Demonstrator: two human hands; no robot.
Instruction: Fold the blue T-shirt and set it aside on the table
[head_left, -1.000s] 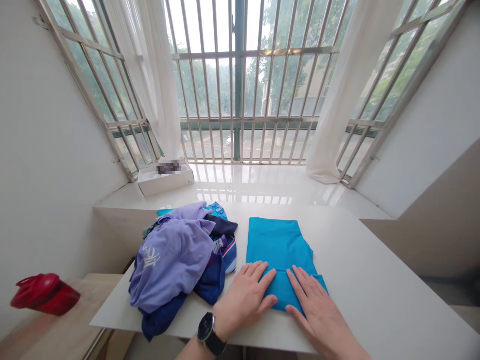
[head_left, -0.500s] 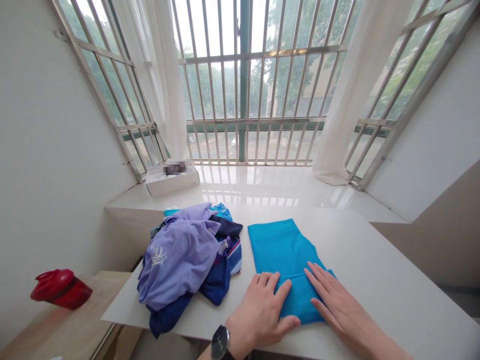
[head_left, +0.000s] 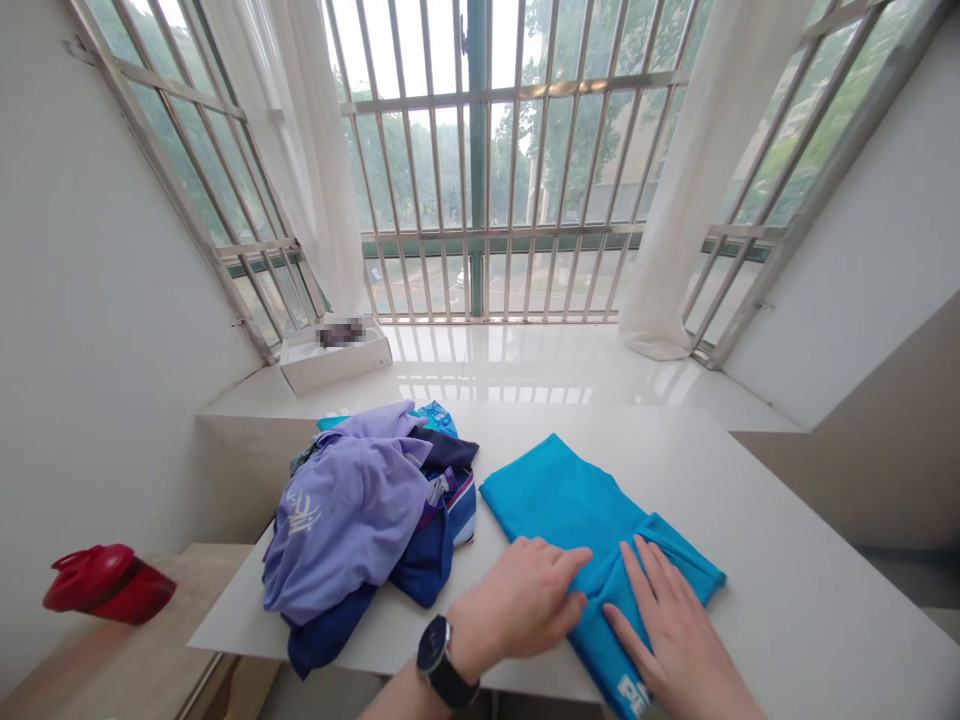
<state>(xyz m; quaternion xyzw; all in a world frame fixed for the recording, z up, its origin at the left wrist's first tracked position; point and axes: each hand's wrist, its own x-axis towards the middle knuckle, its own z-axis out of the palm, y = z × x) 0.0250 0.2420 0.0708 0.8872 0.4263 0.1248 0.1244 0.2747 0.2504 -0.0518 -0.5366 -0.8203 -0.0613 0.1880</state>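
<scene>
Blue cloth [head_left: 559, 490]: on the table [head_left: 787, 600], just right of the pile [head_left: 352, 510], apart from it. Far part smooth and flat; near part bunched under my hands, with a flap jutting out on the side away from the pile.
Print [head_left: 634, 692]: white marking at the cloth's near end, nearer to me than the pile; partly cut off by the frame, unreadable.
Left hand [head_left: 529, 600]: between the pile and the cloth's middle, at the cloth's near-left edge. Fingers half curled, index pointing forward, thumb a little apart below. Cannot tell whether I have a pinch of fabric or only touch it.
Right hand [head_left: 679, 625]: on the cloth, on the side farther from the pile. Fingers nearly straight, close together, laid flat over the flap; pressing, I judge, with nothing gripped.
Folding, done: cloth appears doubled into a long shape, its far end tidy. I put it at partway.
Folding, left: creases across the middle, flap out of line, near end loose. Not yet a neat packet.
Pile, left: lilac garment on top, dark blue ones beneath, all crumpled; none looks folded.
Box [head_left: 337, 368]: beyond the pile, on the sill; no part in this, I judge.
</scene>
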